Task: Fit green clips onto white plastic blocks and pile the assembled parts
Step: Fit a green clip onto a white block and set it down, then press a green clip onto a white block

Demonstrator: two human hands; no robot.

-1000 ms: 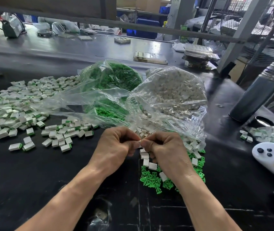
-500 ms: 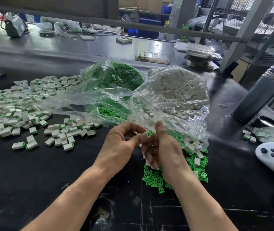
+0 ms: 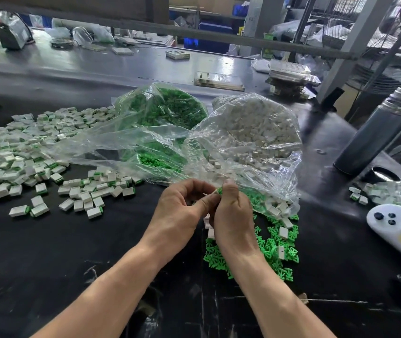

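Our left hand and right hand meet above the black surface, fingers curled, pinching a green clip between them; the white block seems hidden behind our fingers. Loose clips lie under the right wrist, the finished pile spreads far left, and two clear bags sit just behind our hands.

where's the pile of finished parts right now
In the head view, the pile of finished parts spreads over the black table at far left, left of the bag of green clips and both hands.
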